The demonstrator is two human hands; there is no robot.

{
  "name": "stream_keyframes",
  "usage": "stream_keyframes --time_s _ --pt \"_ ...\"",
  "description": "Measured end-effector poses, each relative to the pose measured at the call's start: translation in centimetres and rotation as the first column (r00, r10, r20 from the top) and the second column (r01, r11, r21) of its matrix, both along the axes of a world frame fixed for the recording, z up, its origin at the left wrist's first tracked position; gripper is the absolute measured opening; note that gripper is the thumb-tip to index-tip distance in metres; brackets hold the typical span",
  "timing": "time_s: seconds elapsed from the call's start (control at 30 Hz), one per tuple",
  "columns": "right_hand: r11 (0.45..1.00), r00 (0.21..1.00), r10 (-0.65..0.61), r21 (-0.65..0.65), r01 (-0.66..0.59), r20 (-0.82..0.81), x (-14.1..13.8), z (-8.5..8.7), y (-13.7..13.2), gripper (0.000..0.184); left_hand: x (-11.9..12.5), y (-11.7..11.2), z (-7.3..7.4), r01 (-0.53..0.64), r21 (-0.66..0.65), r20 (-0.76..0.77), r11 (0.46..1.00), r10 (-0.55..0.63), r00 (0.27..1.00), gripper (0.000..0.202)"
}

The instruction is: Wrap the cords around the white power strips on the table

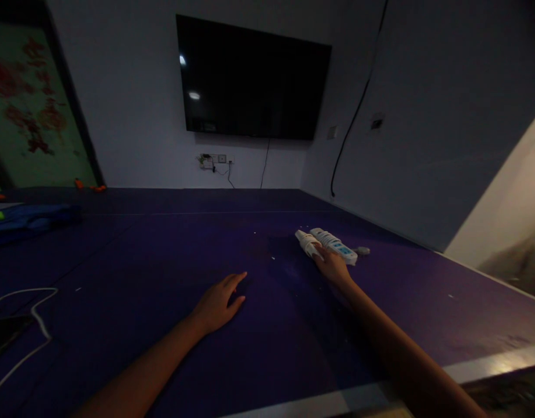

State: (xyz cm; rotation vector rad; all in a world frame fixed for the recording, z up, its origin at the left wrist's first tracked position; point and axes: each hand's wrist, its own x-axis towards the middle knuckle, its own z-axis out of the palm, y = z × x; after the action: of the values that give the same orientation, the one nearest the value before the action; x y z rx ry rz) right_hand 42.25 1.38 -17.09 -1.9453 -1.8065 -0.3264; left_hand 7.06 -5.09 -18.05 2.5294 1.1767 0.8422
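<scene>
On the purple surface (267,337), right of the middle, two white power strips lie side by side with their cords wound round them. My right hand (332,266) reaches over the nearer power strip (306,242), its fingers closed round that strip's near end. Just behind it and touching or nearly so is the other power strip (343,251), with blue markings on its face and a grey-white plug (362,251) sticking out at its right end. My left hand (217,303) hovers at or just over the surface, thumb and fingers apart, holding nothing.
A white cable (43,322) loops at the left beside a dark flat object (8,335). Blue cloth (36,217) lies farther back, with small orange items (98,188) near the wall. A television (254,81) hangs above wall sockets (217,159). A pale edge (315,403) runs along the front.
</scene>
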Motion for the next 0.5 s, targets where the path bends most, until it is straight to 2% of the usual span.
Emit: stream_keyframes --time_s 0.2,0.5 --pt "0.999 0.986 -0.016 -0.038 0.022 0.164 -1.20 0.12 -0.20 0.037 -0.11 0.09 -0.05 -0.001 -0.019 -0.003 1.000 0.001 1.000 0.052" --pt "1.000 0.992 -0.007 -0.008 0.008 0.123 -0.88 -0.23 -0.31 0.042 -0.05 0.11 -0.12 -0.009 -0.020 -0.025 1.000 0.009 1.000 0.051"
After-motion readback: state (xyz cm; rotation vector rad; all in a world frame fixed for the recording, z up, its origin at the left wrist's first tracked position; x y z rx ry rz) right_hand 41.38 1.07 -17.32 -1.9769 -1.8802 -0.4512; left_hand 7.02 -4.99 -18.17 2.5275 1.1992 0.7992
